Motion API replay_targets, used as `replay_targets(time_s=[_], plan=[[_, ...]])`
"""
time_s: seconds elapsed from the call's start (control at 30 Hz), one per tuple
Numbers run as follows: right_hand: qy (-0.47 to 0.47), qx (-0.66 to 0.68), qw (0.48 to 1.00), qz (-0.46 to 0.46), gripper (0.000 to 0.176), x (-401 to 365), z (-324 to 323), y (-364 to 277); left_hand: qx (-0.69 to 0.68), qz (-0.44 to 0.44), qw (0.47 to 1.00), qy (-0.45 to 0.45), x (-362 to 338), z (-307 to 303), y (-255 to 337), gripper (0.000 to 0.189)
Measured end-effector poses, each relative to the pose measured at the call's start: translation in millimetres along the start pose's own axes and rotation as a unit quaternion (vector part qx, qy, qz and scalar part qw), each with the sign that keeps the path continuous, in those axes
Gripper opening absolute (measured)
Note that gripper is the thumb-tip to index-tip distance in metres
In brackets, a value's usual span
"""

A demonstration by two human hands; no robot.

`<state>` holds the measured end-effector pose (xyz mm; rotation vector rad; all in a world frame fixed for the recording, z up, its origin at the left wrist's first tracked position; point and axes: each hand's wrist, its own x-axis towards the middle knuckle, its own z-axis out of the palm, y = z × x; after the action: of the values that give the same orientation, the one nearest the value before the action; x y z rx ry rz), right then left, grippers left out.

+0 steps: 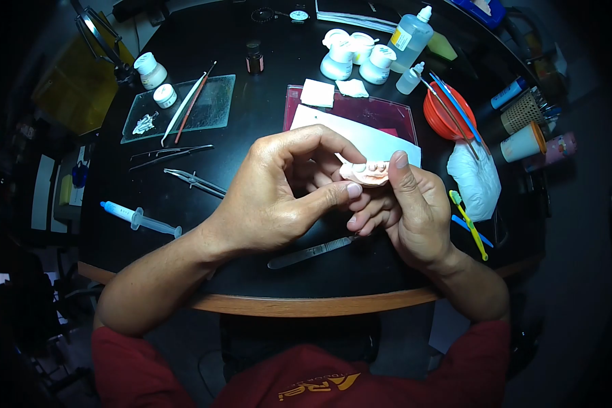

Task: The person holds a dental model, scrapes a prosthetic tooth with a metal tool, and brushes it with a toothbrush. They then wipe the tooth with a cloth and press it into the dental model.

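Between my two hands, above the black table, is a small pinkish dental model with pale teeth along its top. My left hand pinches its left end between thumb and index finger. My right hand holds the right end, thumb on top and fingers curled beneath. A scalpel-like metal handle lies on the table below my hands, its far tip by my right fingers. Behind the model, a white sheet rests on a dark red tray.
A glass slab with brushes and a small jar lies back left. Tweezers and a syringe lie left. White jars and a clear bottle stand behind. Right are a red bowl, crumpled tissue and toothbrush.
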<state>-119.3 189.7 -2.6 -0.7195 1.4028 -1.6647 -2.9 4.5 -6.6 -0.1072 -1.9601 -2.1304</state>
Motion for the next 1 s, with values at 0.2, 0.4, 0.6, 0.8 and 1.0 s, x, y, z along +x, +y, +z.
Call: replay_targets(time_s=[0.2, 0.4, 0.6, 0.8, 1.0], plan=[[-0.006, -0.002, 1.000, -0.003, 0.059, 0, 0, 0, -0.010, 0.009, 1.000, -0.005, 0, 0, -1, 0.023], [-0.006, -0.001, 1.000, -0.001, 0.058, 0, 0, -1, 0.015, -0.018, 1.000, 0.015, -1, 1, 8, 0.025], [-0.004, 0.001, 1.000, 0.007, 0.058, 0, 2, -2, -0.001, 0.001, 1.000, -0.001, 0, -1, -2, 0.030], [-0.008, -0.003, 1.000, 0.000, 0.058, 0, -1, 0, 0.004, -0.010, 1.000, 0.017, -1, 3, 5, 0.023], [-0.006, 0.000, 1.000, 0.003, 0.057, -1, 2, -2, -0.015, -0.001, 1.000, 0.006, 0, 1, 0, 0.024]])
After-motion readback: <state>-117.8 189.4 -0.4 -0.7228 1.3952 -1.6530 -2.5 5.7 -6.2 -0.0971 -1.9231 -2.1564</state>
